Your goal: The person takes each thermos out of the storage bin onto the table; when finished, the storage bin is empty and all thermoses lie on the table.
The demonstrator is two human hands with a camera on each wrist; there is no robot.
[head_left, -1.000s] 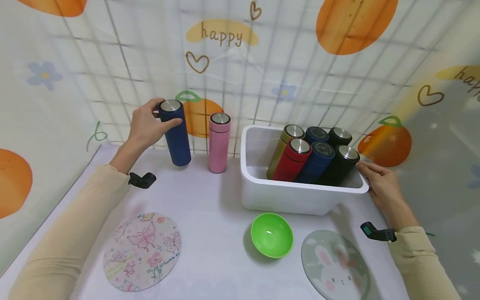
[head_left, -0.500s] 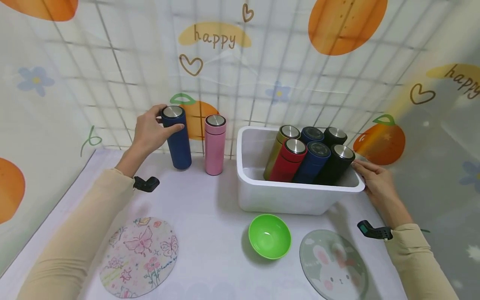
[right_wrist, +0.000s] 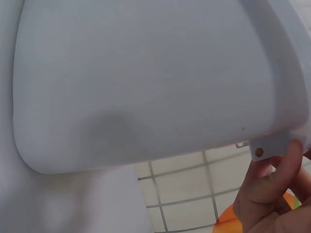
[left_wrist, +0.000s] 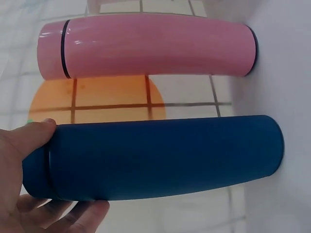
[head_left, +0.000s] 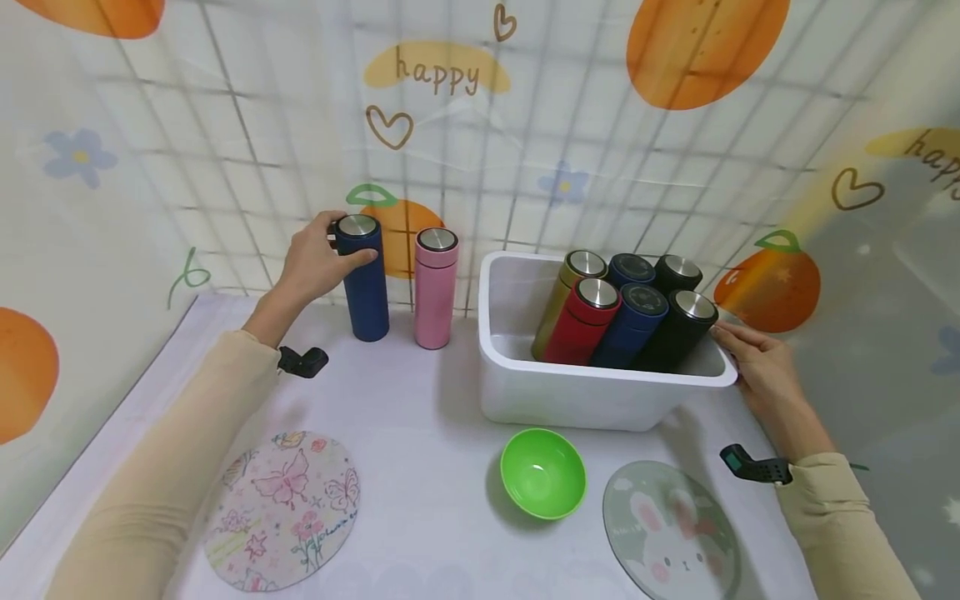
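My left hand (head_left: 318, 257) grips a dark blue thermos (head_left: 367, 296) around its upper end, thumb on the near side. The thermos stands upright, its base close over the table beside a pink thermos (head_left: 436, 292). Both show lengthwise in the left wrist view, the blue thermos (left_wrist: 165, 158) below the pink one (left_wrist: 160, 46). At the right end of a white plastic bin (head_left: 570, 396), my right hand (head_left: 768, 375) holds the rim, fingers curled under it in the right wrist view. Inside the bin lean several thermoses, among them a red one (head_left: 585, 321) and a black one (head_left: 678, 333).
A green bowl (head_left: 543, 473) sits in front of the bin. Two round mats lie on the white table: a butterfly mat (head_left: 285, 508) at left and a bunny mat (head_left: 667, 529) at right. A patterned curtain (head_left: 465, 150) over a wire grid backs the table.
My left hand has brought the blue thermos a little right and down, nearer the pink one. My right hand keeps its hold on the bin; the head view shifted slightly.
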